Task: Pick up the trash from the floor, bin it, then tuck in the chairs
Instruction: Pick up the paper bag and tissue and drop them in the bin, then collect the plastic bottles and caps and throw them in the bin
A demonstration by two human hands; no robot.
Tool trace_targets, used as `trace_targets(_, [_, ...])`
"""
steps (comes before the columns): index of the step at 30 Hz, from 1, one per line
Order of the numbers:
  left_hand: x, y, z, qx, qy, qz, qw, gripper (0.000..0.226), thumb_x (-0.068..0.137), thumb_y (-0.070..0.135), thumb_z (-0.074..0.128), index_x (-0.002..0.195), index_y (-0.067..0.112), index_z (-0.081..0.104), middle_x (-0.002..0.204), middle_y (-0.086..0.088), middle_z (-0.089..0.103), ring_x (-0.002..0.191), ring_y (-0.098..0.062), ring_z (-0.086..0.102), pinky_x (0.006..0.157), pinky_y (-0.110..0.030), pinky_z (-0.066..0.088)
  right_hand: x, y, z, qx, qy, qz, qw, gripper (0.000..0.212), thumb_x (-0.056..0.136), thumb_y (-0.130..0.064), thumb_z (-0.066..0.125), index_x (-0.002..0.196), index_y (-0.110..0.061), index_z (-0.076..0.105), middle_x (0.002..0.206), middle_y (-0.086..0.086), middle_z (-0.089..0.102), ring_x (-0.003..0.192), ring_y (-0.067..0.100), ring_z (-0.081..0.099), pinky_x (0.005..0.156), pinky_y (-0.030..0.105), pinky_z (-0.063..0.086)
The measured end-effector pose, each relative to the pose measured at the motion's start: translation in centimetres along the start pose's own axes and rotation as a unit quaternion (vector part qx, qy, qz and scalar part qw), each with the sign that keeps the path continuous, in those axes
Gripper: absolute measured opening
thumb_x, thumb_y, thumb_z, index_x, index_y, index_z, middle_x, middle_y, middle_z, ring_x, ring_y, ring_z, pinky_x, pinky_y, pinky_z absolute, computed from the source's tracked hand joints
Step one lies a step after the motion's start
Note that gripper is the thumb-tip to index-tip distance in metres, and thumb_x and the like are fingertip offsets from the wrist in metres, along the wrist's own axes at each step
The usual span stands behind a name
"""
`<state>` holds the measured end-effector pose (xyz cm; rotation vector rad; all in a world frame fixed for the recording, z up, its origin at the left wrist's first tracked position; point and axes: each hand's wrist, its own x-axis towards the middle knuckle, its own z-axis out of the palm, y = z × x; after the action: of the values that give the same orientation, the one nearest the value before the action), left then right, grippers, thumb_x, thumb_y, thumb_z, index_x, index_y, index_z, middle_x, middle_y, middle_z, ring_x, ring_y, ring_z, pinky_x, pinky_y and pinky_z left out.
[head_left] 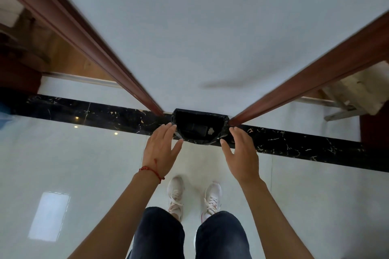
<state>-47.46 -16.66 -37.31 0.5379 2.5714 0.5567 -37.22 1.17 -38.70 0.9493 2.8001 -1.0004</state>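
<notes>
The bin [200, 127], lined with a black bag, stands on the floor [84, 164] against the foot of the white wall [210, 27], on the black marble strip [84, 111] between two reddish door frames [105, 54]. It lies straight ahead of and below the person, whose white shoes [175, 195] point at it. Inside the bin a small pale scrap [211, 131] shows against the dark lining, with some darker shapes beside it that are too dim to name; this scrap is likely the trash, so the binning step looks done or nearly so. The left hand [161, 149] hovers at the bin's left rim, fingers spread and slack, thumb out, its fingertips overlapping the rim in view, though real contact cannot be told. A red string bracelet [150, 171] sits at that wrist. The right hand [242, 153] mirrors it at the right rim, likewise spread and holding nothing. Each grip is released and empty. Both forearms reach forward and down, palms turned inward toward each other, so the bin sits between the hands, about equally near to each. The bin's wider side runs left to right along the wall, across the line of the arms. No chairs are clearly in view; a pale object [355, 92] at the right edge is too blurred to identify. The chairs remain to be tucked in, which would call for turning away from this wall.
</notes>
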Motion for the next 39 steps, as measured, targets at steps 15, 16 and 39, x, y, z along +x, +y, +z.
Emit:
trace_targets(15, [-5.7,9.0,-7.6,0.011,0.053,0.039,0.998,0.048,0.091,0.03,0.048,0.132,0.006,0.041,0.14,-0.013,0.044,0.133,-0.027,0.034,0.112,-0.038,0.024,-3.3,-4.5,-12.7,-0.02,0.018,-0.058,0.998,0.046,0.092,-0.03,0.052,0.13,-0.004,0.047,0.139,0.013,0.048,0.131,0.027,0.04,0.105,0.037,0.035])
trace_targets(16, [-6.0,9.5,-8.0,0.016,0.056,0.041,0.997,0.048,0.091,0.03,0.047,0.132,0.006,0.041,0.14,-0.013,0.043,0.134,-0.027,0.033,0.112,-0.037,0.023,-3.6,-4.6,-13.3,-0.022,0.021,-0.06,0.998,0.046,0.092,-0.03,0.052,0.13,-0.004,0.048,0.138,0.013,0.048,0.13,0.027,0.041,0.105,0.037,0.035])
trace_targets(39, [-1.1,17.4,-10.5,0.178,-0.105,0.332,0.921,0.087,0.072,0.063,0.002,0.141,0.015,0.027,0.151,-0.005,0.026,0.141,-0.022,0.016,0.115,-0.032,0.01,-11.3,-2.3,-18.1,-0.013,0.201,0.224,0.954,0.048,0.09,-0.035,0.048,0.126,-0.003,0.053,0.134,0.017,0.051,0.125,0.031,0.046,0.1,0.042,0.04])
